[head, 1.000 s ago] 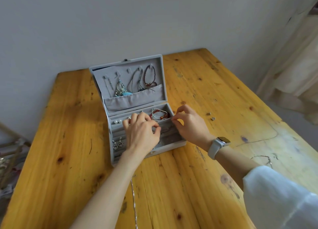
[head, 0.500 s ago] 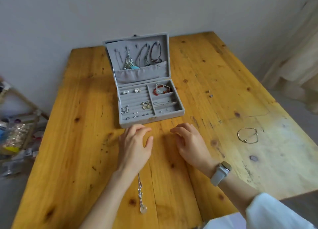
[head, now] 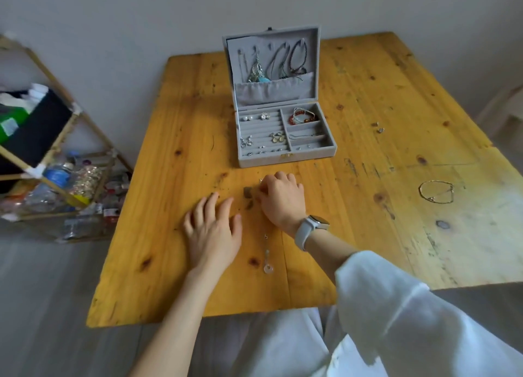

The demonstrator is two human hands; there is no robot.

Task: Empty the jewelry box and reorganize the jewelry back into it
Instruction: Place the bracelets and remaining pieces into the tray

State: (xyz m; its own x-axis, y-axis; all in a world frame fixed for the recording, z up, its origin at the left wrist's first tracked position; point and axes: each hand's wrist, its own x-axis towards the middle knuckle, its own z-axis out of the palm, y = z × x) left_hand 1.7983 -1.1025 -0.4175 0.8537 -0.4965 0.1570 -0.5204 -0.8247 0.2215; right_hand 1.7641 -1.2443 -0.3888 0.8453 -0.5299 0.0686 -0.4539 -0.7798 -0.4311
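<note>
Soft, even daylight fills the scene, brightest at the right, where the counter (head: 467, 235) looks pale and washed out with a faint sheen. Shadows are weak and diffuse, only a slight darkening beneath the hands. The wide lens bows the counter's edges, and the shelf (head: 42, 150) at the left edge looks smeared and blurry.

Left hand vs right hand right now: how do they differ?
The left hand lies flat on the table with fingers spread, holding nothing; the right hand has curled fingers pinching the top end of the pendant necklace. Only the right wrist wears a watch. Both sit in front of the open jewelry box.
</note>
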